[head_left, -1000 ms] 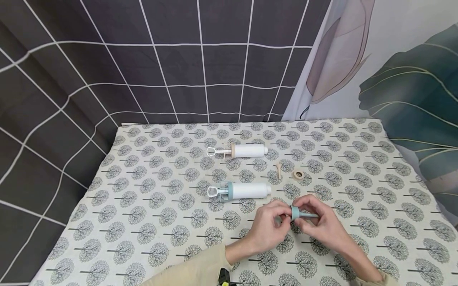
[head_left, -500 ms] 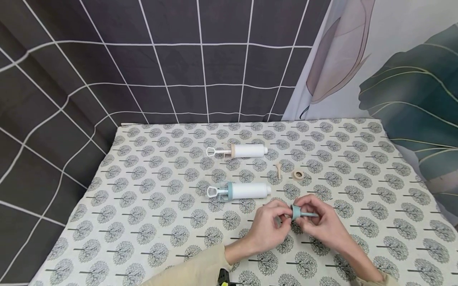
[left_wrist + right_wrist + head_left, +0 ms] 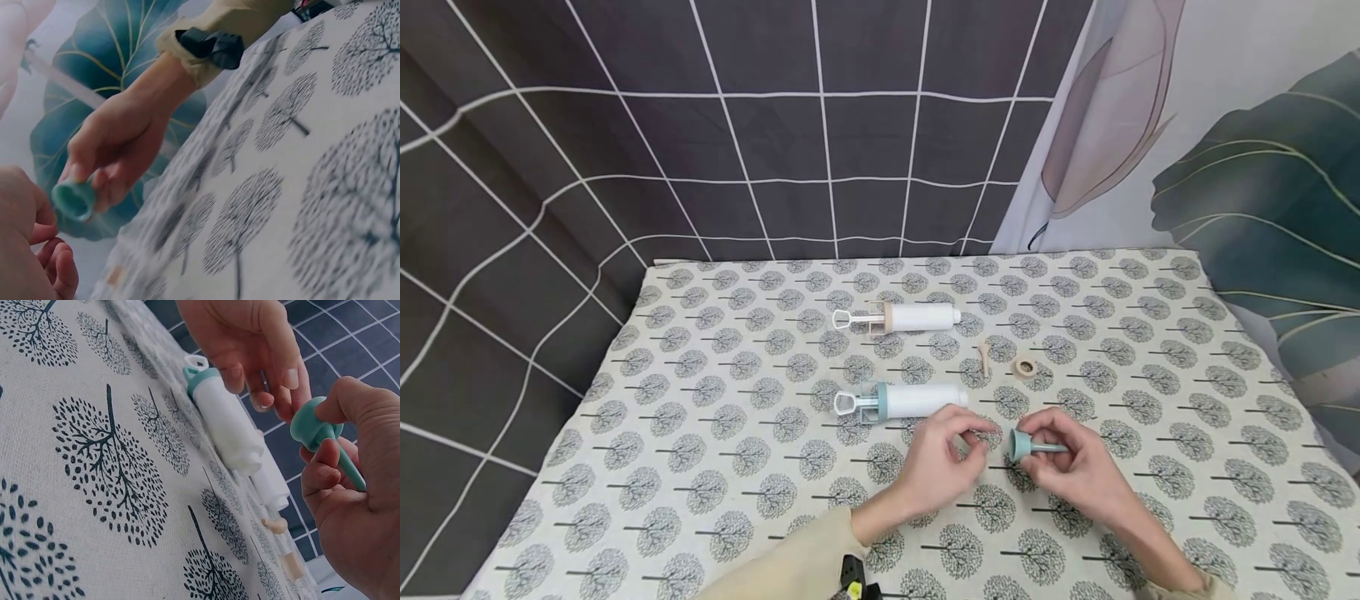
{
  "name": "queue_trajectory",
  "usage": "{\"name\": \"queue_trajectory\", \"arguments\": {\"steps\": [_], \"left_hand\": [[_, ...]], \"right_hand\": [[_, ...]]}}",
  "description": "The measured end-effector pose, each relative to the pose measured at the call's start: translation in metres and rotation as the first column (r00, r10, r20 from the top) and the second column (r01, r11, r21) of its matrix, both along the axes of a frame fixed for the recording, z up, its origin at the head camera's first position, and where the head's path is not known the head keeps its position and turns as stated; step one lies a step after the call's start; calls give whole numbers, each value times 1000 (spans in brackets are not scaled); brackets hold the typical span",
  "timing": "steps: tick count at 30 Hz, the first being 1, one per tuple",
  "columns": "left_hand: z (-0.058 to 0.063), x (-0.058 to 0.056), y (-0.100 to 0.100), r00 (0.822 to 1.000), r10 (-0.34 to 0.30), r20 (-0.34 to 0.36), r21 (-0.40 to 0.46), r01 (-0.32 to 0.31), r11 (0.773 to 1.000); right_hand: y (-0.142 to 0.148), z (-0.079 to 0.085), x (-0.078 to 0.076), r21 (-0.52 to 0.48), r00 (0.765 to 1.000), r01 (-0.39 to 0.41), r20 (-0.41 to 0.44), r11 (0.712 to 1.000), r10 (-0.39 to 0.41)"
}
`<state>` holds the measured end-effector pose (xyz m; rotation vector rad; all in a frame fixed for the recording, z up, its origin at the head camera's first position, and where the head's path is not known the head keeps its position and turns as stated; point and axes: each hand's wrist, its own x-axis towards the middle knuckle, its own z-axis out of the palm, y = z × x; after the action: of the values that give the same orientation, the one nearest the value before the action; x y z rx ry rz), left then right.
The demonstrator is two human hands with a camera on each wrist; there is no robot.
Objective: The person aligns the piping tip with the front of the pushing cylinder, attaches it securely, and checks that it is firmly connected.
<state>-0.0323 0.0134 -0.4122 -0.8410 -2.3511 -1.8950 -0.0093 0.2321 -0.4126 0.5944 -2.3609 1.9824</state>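
My right hand [image 3: 1078, 462] pinches a teal funnel-shaped piece [image 3: 1021, 445] by its cup-like end, thumb on one side and fingers on the other. Its thin stem [image 3: 351, 465] runs back toward the palm, and the hollow mouth [image 3: 76, 204] shows in the left wrist view. Just left of the mouth is my left hand [image 3: 942, 454], fingers loosely bent and holding nothing. Behind the left hand lies a white syringe-like tube [image 3: 917, 400] with a teal collar and a pull-ring plunger; the fingers overlap its tip in the head view.
Farther back lies a matching white tube [image 3: 925, 316] with a beige collar. A small beige spoon-shaped piece [image 3: 984, 358] and a beige ring [image 3: 1025, 366] rest right of the tubes. The tree-print cloth [image 3: 737, 500] covers the table, with a dark grid curtain [image 3: 775, 133] behind.
My left hand has let go of the teal piece and moved left, toward the nearer tube. The right hand stays in place with the piece, whose mouth is now uncovered.
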Motion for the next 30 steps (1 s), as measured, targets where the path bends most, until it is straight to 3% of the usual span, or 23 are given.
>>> {"name": "queue_trajectory", "arguments": {"steps": [11, 17, 21, 30], "left_hand": [[8, -29, -29, 986, 54, -159, -88, -68, 994], [9, -38, -39, 984, 67, -162, -170, -94, 981], [10, -42, -44, 983, 88, -164, -236, -126, 963], [10, -51, -53, 979, 115, -169, -399, -175, 900]], "right_hand": [[0, 1, 2, -5, 1000, -5, 10, 1000, 5], [1, 1, 2, -9, 1000, -10, 9, 1000, 10], [2, 1, 3, 0, 1000, -6, 13, 1000, 6], [2, 1, 3, -48, 999, -31, 13, 998, 32]]}}
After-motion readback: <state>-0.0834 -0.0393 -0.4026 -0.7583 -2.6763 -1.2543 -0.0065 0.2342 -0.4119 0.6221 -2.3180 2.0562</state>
